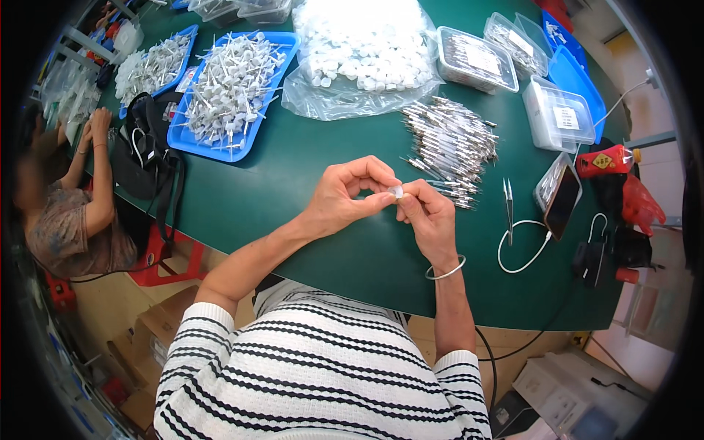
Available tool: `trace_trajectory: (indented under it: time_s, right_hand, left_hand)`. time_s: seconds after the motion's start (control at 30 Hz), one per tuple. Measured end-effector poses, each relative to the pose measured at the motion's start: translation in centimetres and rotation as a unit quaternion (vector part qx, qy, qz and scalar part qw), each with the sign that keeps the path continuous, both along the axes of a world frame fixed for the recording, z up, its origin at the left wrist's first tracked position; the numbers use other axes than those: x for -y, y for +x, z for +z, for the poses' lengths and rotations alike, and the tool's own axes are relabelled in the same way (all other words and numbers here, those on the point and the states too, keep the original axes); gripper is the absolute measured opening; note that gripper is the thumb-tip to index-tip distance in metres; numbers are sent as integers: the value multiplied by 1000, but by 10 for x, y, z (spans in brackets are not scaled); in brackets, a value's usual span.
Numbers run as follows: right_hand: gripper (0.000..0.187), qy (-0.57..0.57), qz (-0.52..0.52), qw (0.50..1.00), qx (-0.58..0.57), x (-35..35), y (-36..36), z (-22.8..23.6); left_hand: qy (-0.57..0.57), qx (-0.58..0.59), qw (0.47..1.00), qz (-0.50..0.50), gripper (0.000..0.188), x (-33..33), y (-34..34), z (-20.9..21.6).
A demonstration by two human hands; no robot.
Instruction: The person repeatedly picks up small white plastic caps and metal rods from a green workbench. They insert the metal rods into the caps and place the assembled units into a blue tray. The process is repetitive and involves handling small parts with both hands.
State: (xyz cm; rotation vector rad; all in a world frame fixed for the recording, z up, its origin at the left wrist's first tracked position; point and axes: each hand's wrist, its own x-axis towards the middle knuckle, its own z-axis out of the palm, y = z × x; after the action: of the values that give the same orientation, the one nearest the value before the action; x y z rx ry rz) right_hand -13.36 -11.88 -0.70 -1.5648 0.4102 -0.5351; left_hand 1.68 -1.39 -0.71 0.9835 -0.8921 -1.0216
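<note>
Because both hands meet on one small white piece (397, 191), what matters most is how that piece lies between the fingertips and the pile of slender rods (453, 139) on the green table (286, 172). Measured from that pile, the piece is held on the person's side and to the left, apart from the nearest rods. The left hand (339, 192) reaches it from the side away from the pile, its thumb and forefinger closed in a pinch that leaves a rounded gap behind the tips. The right hand (431, 220) comes from the other side, thumb and fingers bunched against the piece's right edge; it too appears to be gripping, though exactly what sits under those tips is hidden. Of the two, the right hand is nearer to the pile, just on its near side. The piece's long axis cannot be told, so much of it being covered. The rods' axes run mostly crosswise to the person, slanting slightly, with metal ends showing at both sides.

Beyond the pile and to its left sits a clear bag of white pieces (367, 62); farther left of it, a blue tray (287, 62) is heaped with white-headed stems (229, 92). Tweezers (510, 213) lie to the pile's right and nearer the person, their length running away from the body.
</note>
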Motion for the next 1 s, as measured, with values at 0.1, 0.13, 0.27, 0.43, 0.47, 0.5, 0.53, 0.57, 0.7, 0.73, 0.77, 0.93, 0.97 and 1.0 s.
trace_trajectory:
  time_s: [0.1, 0.13, 0.27, 0.43, 0.47, 0.5, 0.53, 0.57, 0.7, 0.73, 0.77, 0.93, 0.97, 1.0]
  right_hand:
    - [17, 14, 7, 1000, 7, -1, 1, -6]
    - [18, 33, 20, 999, 9, 0, 2, -6]
    - [21, 116, 69, 990, 25, 5, 1, -5]
    - [22, 150, 91, 984, 32, 3, 1, -5]
    - [22, 147, 93, 984, 36, 3, 2, -6]
    - [22, 144, 95, 984, 39, 2, 2, -7]
    - [22, 134, 100, 985, 30, 3, 2, -7]
    - [22, 124, 104, 987, 22, 4, 1, -5]
    - [22, 116, 136, 984, -3, 6, -1, -3]
    - [22, 122, 143, 982, -4, 6, -2, -3]
    - [22, 127, 150, 980, -4, 7, -2, -3]
    - [22, 156, 184, 970, 1, 9, -3, -2]
    - [22, 162, 191, 968, 0, 8, -3, -2]
    - [22, 167, 197, 966, -2, 9, -3, -1]
  left_hand:
    - [-12, 7, 1000, 12, 14, 0, -2, 0]
    - [-5, 24, 1000, 6, 14, 0, 0, 2]
    - [18, 89, 996, -6, 16, -5, 9, 20]
    - [11, 177, 982, 63, 15, -15, 3, 30]
    - [2, 196, 978, 76, 14, -16, 2, 27]
    - [-6, 214, 973, 89, 14, -16, 1, 26]
    - [-15, 245, 965, 92, 13, -16, 2, 27]
    - [-25, 277, 956, 95, 12, -16, 3, 28]
    - [-48, 428, 898, 86, 10, -15, 13, 40]
    - [-54, 430, 899, 64, 10, -13, 16, 44]
    - [-59, 432, 899, 43, 9, -10, 19, 47]
    - [43, 316, 942, -101, 8, 1, 30, 58]
    - [65, 289, 946, -131, 9, 5, 32, 62]
    - [85, 261, 948, -160, 11, 8, 34, 63]
